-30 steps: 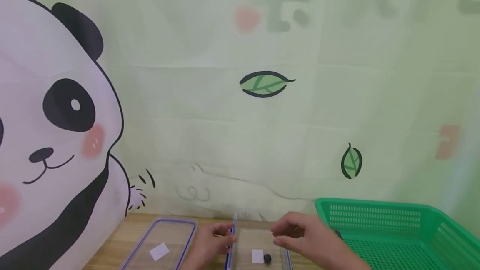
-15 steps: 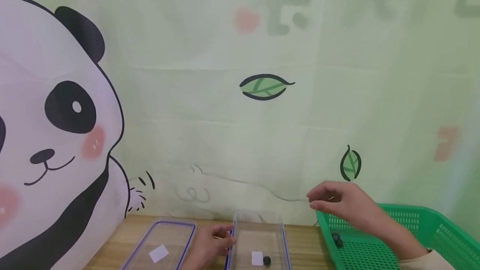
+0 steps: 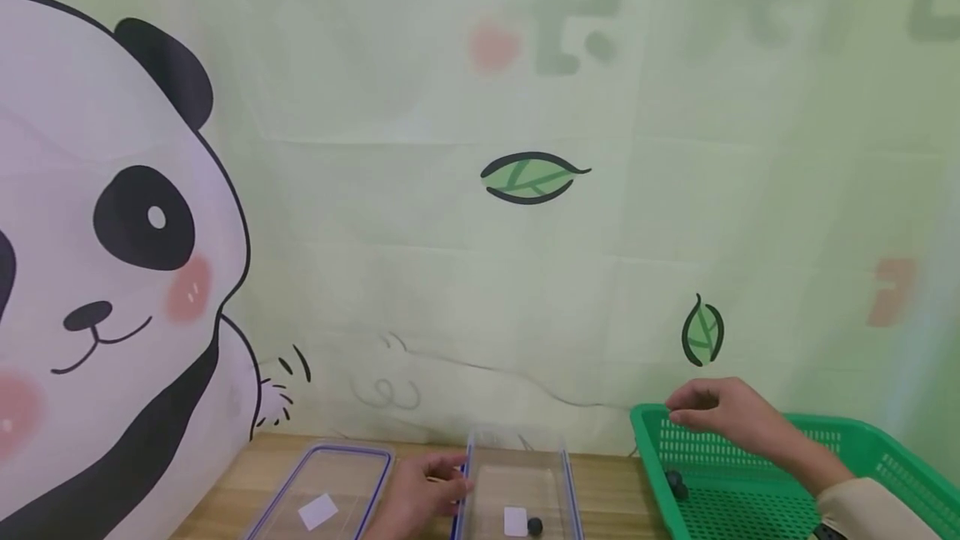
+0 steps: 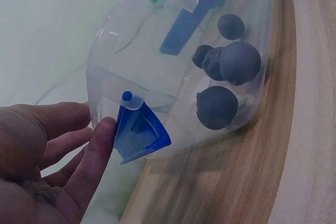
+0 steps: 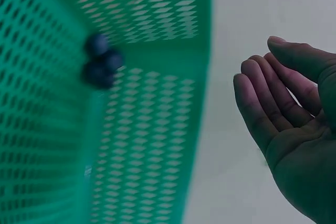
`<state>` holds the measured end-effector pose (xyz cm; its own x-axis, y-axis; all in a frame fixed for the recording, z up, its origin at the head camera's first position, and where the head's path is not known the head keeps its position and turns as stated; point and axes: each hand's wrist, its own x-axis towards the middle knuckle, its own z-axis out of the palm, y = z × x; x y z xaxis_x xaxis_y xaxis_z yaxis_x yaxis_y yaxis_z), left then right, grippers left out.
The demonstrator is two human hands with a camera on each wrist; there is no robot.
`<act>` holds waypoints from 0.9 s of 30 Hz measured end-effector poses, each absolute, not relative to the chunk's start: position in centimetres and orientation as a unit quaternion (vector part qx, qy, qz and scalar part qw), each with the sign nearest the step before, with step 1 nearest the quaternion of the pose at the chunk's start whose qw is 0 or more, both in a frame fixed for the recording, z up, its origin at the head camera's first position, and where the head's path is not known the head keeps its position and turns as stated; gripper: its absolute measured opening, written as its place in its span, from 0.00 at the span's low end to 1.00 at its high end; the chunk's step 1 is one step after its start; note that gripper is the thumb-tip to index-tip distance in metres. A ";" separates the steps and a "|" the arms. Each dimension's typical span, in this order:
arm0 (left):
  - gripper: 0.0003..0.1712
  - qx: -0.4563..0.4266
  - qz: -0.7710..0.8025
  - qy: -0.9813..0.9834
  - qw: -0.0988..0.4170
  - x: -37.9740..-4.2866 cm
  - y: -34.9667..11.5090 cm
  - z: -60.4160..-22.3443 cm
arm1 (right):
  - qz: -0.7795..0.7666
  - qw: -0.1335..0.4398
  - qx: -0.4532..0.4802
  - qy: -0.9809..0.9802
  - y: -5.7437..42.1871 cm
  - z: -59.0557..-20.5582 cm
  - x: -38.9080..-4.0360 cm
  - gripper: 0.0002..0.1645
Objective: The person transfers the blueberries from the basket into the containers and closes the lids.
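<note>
My left hand (image 3: 423,490) touches the left side of a clear plastic box (image 3: 517,477); in the left wrist view its fingers (image 4: 102,137) meet the wall beside a blue latch (image 4: 139,135). Several dark blueberries (image 4: 240,62) lie on the box floor, seen through the wall; the head view shows one dark blueberry (image 3: 535,527) there. Over the far left rim of a green basket (image 3: 651,473) hovers my right hand (image 3: 727,415), fingers loosely bent, holding nothing visible. A small cluster of blueberries (image 5: 101,61) sits in the basket's corner.
A clear lid (image 3: 352,473) with a blue seal and a white label (image 3: 318,511) lies left of the box on the wooden table (image 3: 225,498). Behind everything hangs a pale green cloth (image 3: 420,273) printed with a panda (image 3: 127,273) and leaves.
My right hand has moved from above the box's right side, rightward to the basket's far left rim. The left hand stays at the box wall.
</note>
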<state>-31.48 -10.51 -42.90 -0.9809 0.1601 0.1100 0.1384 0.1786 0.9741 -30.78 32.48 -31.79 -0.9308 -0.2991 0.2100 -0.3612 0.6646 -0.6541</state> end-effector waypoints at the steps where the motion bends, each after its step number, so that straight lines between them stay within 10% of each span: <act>1: 0.21 0.096 0.633 0.768 0.008 -31.5 -10.5 -42.9 | 0.375 0.032 0.176 -0.909 32.9 -32.3 -31.1 0.14; 27: 0.21 0.075 0.626 0.776 0.017 -31.6 -10.3 -42.9 | 0.310 -0.080 0.198 -0.926 38.4 -45.0 -42.0 0.07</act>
